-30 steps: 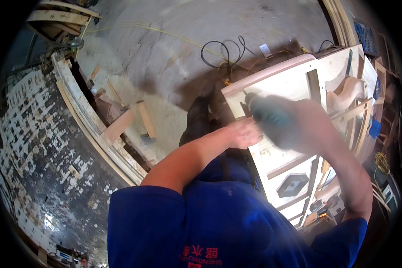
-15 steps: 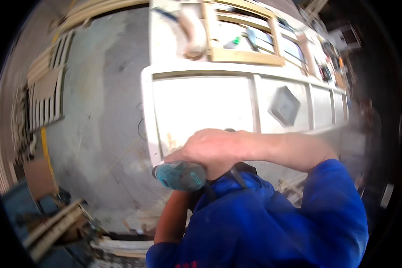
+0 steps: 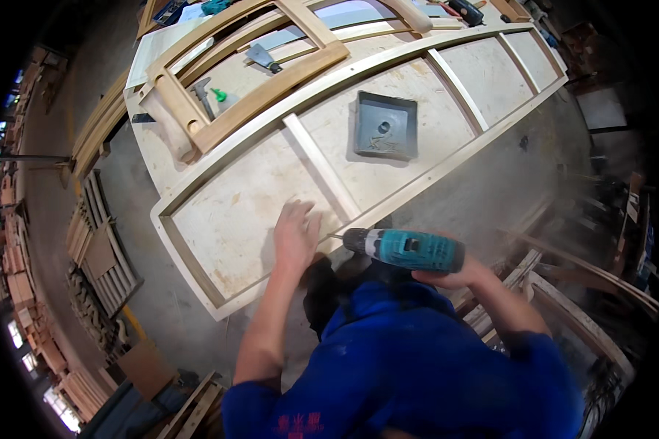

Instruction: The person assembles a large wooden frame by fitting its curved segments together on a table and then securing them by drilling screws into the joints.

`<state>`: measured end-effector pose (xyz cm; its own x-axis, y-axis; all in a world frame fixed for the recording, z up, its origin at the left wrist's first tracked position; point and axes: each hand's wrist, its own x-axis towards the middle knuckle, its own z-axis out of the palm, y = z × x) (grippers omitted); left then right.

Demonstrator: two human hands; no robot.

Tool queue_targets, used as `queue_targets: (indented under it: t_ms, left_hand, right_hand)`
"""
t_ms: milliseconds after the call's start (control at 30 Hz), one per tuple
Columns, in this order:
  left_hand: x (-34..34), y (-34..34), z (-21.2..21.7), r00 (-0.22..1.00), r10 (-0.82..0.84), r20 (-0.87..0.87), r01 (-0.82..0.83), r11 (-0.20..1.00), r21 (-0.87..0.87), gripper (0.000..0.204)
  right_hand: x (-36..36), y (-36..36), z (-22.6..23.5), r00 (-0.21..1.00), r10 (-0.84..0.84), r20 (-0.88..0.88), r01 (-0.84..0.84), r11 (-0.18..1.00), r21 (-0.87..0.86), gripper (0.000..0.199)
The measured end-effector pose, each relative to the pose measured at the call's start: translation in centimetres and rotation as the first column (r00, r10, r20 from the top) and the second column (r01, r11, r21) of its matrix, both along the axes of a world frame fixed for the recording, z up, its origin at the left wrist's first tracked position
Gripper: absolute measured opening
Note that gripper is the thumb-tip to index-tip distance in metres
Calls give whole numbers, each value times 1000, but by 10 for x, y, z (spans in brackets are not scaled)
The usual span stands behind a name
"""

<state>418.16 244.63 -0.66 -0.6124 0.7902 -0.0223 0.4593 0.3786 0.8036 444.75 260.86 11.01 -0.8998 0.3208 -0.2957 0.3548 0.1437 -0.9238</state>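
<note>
A teal and black cordless drill is in my right hand, which is closed around its grip. The thin bit points left, close to the near rail of a long pale wooden frame. Just left of the bit, my left hand reaches over that rail with its fingers apart. Nothing shows in it. A crosspiece stands just beyond the left fingers. Inside the neighbouring section lies a square grey tray with several small screws in it.
Beyond the long frame, a smaller wooden frame lies on the table with a scraper, a caliper-like tool and a small green object. Slatted wooden pieces stand on the floor at left. Timber lengths lie at right.
The view has turned. My right hand has brought the drill from the frame's left corner back to the right. My left hand, hidden before, now shows over the near rail.
</note>
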Motion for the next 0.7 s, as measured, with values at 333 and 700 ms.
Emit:
queue_targets:
  t_ms: [333, 700]
  left_hand:
    - [50, 268, -64, 864, -411, -292, 211, 822, -530, 24]
    - [74, 268, -44, 973, -222, 61, 230, 952, -201, 16]
  right_hand:
    - [169, 93, -10, 976, -215, 28, 217, 974, -65, 71]
    - [233, 90, -17, 862, -493, 115, 503, 808, -307, 58]
